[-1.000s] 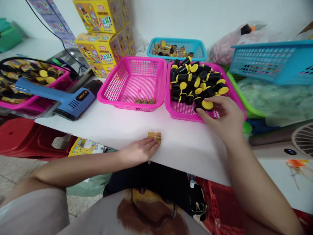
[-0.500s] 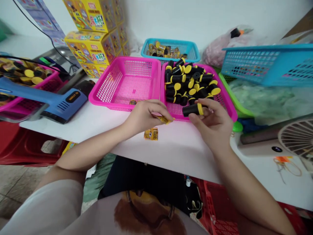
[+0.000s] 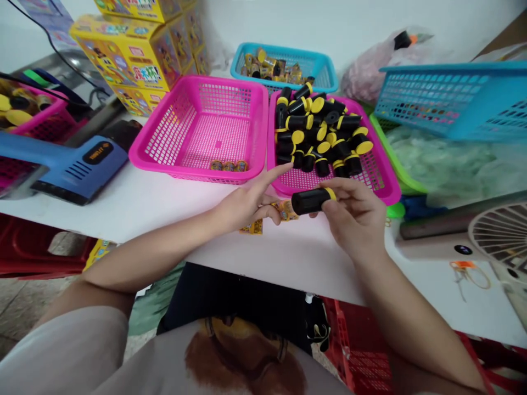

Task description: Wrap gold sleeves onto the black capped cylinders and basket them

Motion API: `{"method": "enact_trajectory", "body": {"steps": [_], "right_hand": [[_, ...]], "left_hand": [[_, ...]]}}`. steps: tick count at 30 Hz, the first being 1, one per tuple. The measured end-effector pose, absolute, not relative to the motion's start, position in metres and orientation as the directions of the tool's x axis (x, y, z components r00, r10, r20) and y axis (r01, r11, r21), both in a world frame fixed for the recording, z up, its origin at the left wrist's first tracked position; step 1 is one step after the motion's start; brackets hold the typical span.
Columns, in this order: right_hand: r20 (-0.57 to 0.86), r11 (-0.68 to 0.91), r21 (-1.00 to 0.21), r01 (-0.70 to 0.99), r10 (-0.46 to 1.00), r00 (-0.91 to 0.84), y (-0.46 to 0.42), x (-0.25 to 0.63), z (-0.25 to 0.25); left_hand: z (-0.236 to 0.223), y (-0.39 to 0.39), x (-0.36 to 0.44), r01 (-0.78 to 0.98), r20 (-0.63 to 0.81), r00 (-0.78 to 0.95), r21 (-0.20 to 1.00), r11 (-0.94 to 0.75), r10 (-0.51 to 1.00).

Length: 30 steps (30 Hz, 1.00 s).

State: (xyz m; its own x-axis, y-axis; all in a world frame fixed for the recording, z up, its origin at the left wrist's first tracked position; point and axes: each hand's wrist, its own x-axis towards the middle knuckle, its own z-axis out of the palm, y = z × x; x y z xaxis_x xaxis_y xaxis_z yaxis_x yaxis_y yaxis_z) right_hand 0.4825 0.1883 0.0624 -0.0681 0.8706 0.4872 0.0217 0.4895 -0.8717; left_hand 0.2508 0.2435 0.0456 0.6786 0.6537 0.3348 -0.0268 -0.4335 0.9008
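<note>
White table (image 3: 284, 260) — right hand (image 3: 358, 216) holds black canister (image 3: 308, 201).

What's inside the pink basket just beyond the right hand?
Black, yellow-capped tubes lie heaped, with some pink mesh showing in front. Whatever lies beneath is covered; the right hand hides part of the near rim.
</note>
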Motion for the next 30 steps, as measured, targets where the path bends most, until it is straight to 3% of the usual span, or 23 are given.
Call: {"method": "enact_trajectory", "body": {"steps": [8,14,22,30], "right_hand": [[0.478,0.497,-0.846,0.194,0.868,-0.135,0.187,0.484,0.074],[0.489,0.502,-0.860,0.090,0.862,-0.136,0.193,0.477,0.062],[0.449,0.470,-0.882,0.036,0.861,-0.237,0.190,0.472,0.052],[0.305,0.310,-0.950,0.033,0.947,-0.097,0.186,0.462,0.053]], "left_hand": [[0.043,0.241,0.250,-0.093,0.413,0.625,0.882,-0.462,0.662],[0.034,0.244,0.253,-0.006,0.437,0.524,0.860,-0.510,0.731],[0.035,0.237,0.257,-0.133,0.506,0.571,0.834,-0.536,0.646],[0.036,0.228,0.257,0.066,0.546,0.538,0.732,-0.678,0.642]]}}
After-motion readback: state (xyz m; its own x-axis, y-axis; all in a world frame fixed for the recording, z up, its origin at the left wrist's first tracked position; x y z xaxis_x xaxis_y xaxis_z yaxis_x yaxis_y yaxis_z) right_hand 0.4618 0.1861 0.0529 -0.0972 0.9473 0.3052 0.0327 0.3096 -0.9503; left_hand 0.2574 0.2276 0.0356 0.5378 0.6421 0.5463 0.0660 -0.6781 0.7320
